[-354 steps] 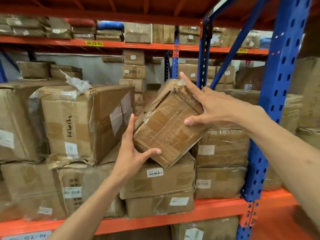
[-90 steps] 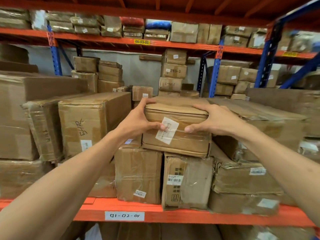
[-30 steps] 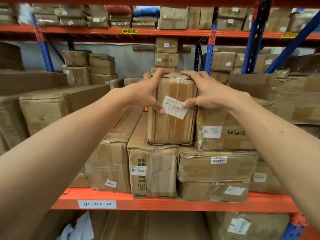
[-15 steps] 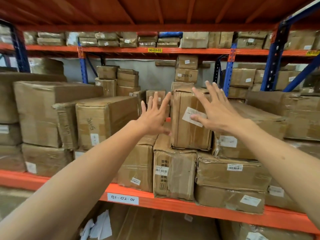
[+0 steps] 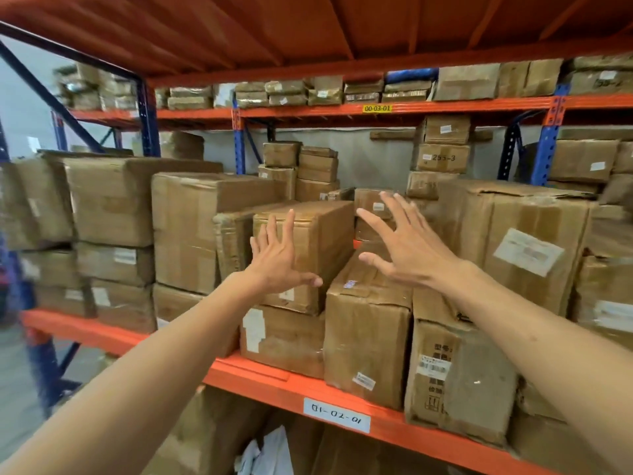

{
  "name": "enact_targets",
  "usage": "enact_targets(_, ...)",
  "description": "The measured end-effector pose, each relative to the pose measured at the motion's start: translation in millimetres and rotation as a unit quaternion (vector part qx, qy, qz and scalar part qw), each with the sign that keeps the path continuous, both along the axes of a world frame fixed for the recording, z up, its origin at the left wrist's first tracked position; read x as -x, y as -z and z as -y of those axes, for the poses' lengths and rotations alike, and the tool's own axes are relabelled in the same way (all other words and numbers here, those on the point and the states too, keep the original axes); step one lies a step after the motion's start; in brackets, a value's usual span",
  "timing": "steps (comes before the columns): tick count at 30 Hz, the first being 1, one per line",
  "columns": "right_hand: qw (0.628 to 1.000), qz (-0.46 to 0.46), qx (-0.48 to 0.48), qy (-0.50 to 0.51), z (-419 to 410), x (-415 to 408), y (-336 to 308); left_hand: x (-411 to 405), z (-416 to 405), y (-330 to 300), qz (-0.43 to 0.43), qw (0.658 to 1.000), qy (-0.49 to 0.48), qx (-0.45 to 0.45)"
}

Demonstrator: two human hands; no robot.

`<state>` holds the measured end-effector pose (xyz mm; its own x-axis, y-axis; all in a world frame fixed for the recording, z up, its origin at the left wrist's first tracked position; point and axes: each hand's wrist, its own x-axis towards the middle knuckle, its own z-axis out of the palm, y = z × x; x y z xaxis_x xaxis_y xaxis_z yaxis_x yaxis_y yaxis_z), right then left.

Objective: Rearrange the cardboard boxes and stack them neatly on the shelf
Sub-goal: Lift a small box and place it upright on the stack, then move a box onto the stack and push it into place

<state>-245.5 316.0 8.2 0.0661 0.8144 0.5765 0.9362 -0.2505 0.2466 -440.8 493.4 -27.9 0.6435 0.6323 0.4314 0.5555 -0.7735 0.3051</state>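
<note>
The shelf (image 5: pixel 263 378) is packed with boxes. A taped box (image 5: pixel 308 248) sits on another box at the middle. Left hand (image 5: pixel 274 265) and right hand (image 5: pixel 407 252) hover before it, fingers spread wide, holding nothing.

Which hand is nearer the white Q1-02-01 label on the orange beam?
Left. The left hand is above the label, slightly to its left; the right hand is higher and off to its right.

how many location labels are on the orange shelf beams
2: a white handwritten label on the front beam below the hands, and a yellow label on the upper back beam. Others may sit out of frame.
</note>
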Motion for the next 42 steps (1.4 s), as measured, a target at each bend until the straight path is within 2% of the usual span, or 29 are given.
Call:
enact_targets(5, 0.997, -0.07, 0.026, -0.015, -80.0, 36.5, 3.8, 30.0, -64.3, 31.1, 0.022, 0.991, 0.045, 0.123)
enact_targets(10, 0.992, -0.081, 0.095, -0.006, -154.7, 68.7, -5.2, 32.6, -111.9, 69.6, 0.039, 0.971, 0.096, 0.217)
enact_targets(13, 0.984, -0.048, 0.165, 0.041, -192.9, 83.6, -7.8, 26.2, -122.6, 86.7, 0.044, 0.955, 0.114, 0.272)
enact_targets(15, 0.976, -0.011, 0.198, 0.09, -207.4, 86.7, -14.8, 20.5, -124.5, 91.9, 0.057, 0.951, 0.125, 0.277)
enact_targets(20, 0.964, 0.075, 0.221, 0.125, -208.9, 74.0, -31.7, 11.4, -119.8, 90.2, 0.065, 0.949, 0.136, 0.275)
enact_targets(23, 0.959, 0.108, 0.224, 0.138, -204.7, 64.3, -34.1, 10.5, -114.1, 92.6, 0.066, 0.943, 0.174, 0.276)
enact_targets(26, 0.96, 0.125, 0.212, 0.133, -194.1, 57.7, -40.1, 8.2, -119.6, 93.5, 0.107, 0.934, 0.208, 0.271)
enact_targets(28, 0.958, 0.134, 0.21, 0.141, -189.0, 58.5, -42.8, 6.8, -129.4, 95.3, 0.164, 0.913, 0.199, 0.316)
enact_targets(30, 0.95, 0.142, 0.226, 0.161, -192.3, 65.3, -45.5, 4.8, -137.4, 98.8, 0.203, 0.87, 0.195, 0.404)
enact_targets(32, 0.94, 0.139, 0.259, 0.175, -203.8, 76.0, -49.6, 0.5, -141.7, 102.8, 0.203, 0.846, 0.22, 0.442)
enact_targets(35, 0.925, 0.133, 0.301, 0.189, -221.8, 89.8, -54.7, -9.1, -145.1, 104.4, 0.226, 0.844, 0.236, 0.426)
enact_targets(38, 0.935, 0.103, 0.286, 0.182, -221.6, 90.0, -55.2, -14.4, -145.6, 103.1, 0.281, 0.824, 0.211, 0.446)
enact_targets(42, 0.952, 0.034, 0.247, 0.178, -196.6, 73.6, -60.0, -19.3, -141.5, 98.6, 0.269, 0.828, 0.222, 0.44)
